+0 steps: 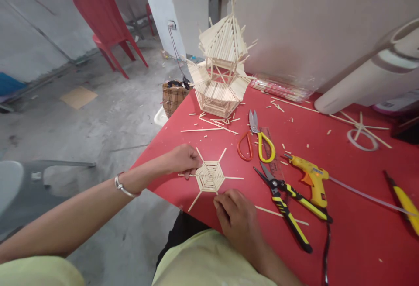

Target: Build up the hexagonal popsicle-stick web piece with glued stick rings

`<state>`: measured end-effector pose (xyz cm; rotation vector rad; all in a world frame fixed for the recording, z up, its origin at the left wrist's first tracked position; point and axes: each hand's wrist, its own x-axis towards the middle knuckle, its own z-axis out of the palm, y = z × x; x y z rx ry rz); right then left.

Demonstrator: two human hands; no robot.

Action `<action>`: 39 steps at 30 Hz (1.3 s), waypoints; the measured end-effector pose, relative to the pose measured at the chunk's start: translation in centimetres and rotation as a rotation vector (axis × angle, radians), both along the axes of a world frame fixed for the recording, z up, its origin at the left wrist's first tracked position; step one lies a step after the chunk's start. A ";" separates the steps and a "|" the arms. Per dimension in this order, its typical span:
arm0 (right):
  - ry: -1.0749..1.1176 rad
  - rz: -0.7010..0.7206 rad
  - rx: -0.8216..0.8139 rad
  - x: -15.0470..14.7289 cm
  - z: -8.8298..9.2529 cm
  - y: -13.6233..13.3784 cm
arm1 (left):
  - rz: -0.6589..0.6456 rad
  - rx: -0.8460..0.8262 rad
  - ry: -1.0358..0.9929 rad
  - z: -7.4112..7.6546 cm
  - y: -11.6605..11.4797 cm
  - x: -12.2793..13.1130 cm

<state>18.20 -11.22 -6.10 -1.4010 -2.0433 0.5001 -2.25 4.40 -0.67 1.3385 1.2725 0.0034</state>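
A small hexagonal web of pale wooden sticks (210, 177) lies flat near the corner of the red table, its spokes reaching outward. My left hand (183, 160), with a silver bracelet at the wrist, has its fingers closed at the web's left edge. At the lower right, my right hand (238, 212) pinches the end of a spoke, which its fingers partly hide. Just right of the web lie scissors with red and yellow handles (255, 139) and black-and-yellow snips (284, 203). A yellow glue gun (310, 179) rests beyond the snips.
A pagoda-like stick model (222, 70) stands at the table's back corner. Stick offcuts (219, 124) lie before it, with packaged sticks (281, 88) alongside. White tubes (363, 76) lean at right. A red chair (101, 19) stands on the floor, and a grey chair (32, 190) at left.
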 end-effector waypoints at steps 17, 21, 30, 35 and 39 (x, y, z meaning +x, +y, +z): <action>0.006 -0.001 0.004 0.1 0.2 0.0 | -0.055 -0.008 -0.049 -0.8 0.4 -0.6; 0.001 0.001 -0.020 0.1 0.2 0.0 | -0.054 0.001 -0.043 -0.6 0.4 -0.5; 0.015 0.008 -0.021 0.1 0.2 0.1 | -0.072 0.006 -0.043 -0.6 0.4 -0.7; 0.025 0.002 -0.025 0.0 0.3 0.0 | -0.069 0.003 -0.057 -0.9 0.4 -0.7; 0.039 0.008 -0.017 0.0 0.2 0.1 | -0.077 0.010 -0.060 -1.0 0.4 -0.8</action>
